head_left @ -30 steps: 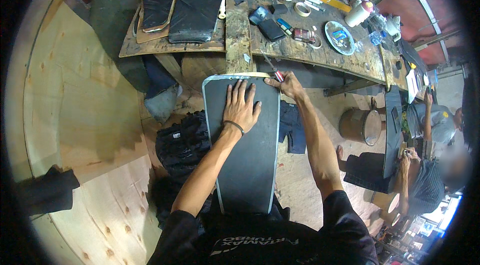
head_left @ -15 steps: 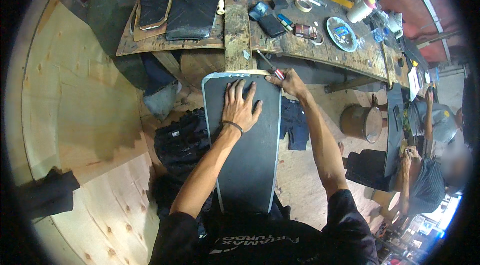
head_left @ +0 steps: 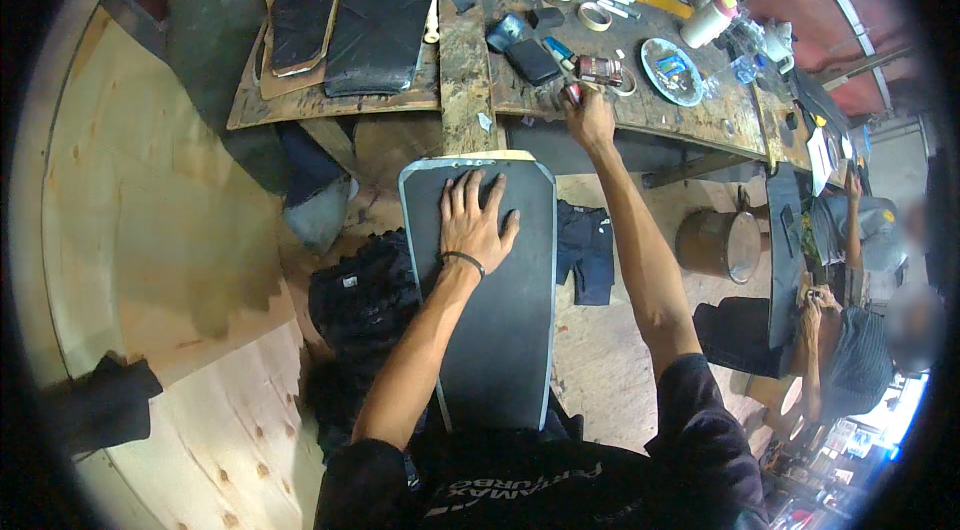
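Panel, long, flat and dark grey with rounded far corners and a pale edging strip (head_left: 515, 320), runs from the person's body toward a worn, stained wooden bench (head_left: 690, 127). Its far end is at the end of a scuffed wooden plank (head_left: 463, 95) on the bench, with a strip of pale wood (head_left: 515, 156) showing just beyond it. The person's left hand (head_left: 478, 226) lies palm down on the panel near that end, fingers spread and gripping nothing; a thin dark band (head_left: 465, 259) circles the wrist. The right hand (head_left: 591, 118) is well apart from the panel, at the bench's front edge, with its fingers curled around a small red-handled tool (head_left: 573, 93), mostly hidden by the hand. Just beyond that hand on the bench are a black, rectangular, wallet-like case (head_left: 532, 62) and a dark red box (head_left: 600, 69). To their right sits a round pale-blue dish (head_left: 655, 49), with a white bottle with a pink cap (head_left: 708, 22) behind it; a ring of cream tape (head_left: 594, 17) lies farther back. Black padded panels (head_left: 385, 15) lie at the bench's left. Crumpled black cloth (head_left: 362, 282) is beside the dark grey panel, lower down. At far right, two other people bend over their own work.
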Action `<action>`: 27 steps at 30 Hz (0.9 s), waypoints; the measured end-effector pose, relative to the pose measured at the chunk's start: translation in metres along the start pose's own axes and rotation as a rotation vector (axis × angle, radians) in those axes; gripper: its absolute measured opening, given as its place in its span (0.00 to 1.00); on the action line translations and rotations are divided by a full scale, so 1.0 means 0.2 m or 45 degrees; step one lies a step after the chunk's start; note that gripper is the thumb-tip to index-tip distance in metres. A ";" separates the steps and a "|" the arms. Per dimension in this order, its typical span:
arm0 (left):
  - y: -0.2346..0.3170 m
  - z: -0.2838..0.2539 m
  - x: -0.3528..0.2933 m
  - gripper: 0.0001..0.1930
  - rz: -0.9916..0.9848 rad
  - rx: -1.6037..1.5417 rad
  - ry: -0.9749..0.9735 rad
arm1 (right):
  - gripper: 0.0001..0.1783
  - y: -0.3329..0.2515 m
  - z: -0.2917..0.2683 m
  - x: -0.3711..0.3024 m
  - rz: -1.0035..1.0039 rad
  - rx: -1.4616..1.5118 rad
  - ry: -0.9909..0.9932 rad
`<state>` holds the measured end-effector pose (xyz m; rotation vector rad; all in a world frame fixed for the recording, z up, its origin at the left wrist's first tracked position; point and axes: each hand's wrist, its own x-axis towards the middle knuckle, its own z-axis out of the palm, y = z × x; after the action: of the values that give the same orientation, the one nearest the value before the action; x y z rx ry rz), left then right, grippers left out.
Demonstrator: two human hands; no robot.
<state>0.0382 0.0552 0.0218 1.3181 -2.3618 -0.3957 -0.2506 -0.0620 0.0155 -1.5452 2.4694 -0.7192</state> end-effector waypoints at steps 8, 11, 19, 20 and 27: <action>0.00 -0.01 0.01 0.34 -0.030 0.000 -0.035 | 0.19 -0.14 0.14 0.03 -0.219 -0.163 -0.080; 0.00 -0.01 0.01 0.33 -0.031 -0.019 -0.041 | 0.19 -0.16 0.21 0.03 -0.409 -0.167 -0.018; 0.00 -0.01 0.01 0.33 -0.035 -0.029 -0.029 | 0.18 -0.20 0.31 0.09 -0.340 -0.287 -0.230; 0.00 -0.01 0.01 0.33 -0.036 -0.036 -0.032 | 0.18 -0.21 0.32 0.09 -0.313 -0.321 -0.230; 0.00 -0.01 0.02 0.33 -0.033 -0.023 -0.039 | 0.19 -0.24 0.34 0.11 -0.265 -0.295 -0.205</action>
<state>0.0378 0.0522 0.0248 1.3447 -2.3628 -0.4468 -0.1966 -0.1200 -0.0181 -1.8809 2.3644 -0.3257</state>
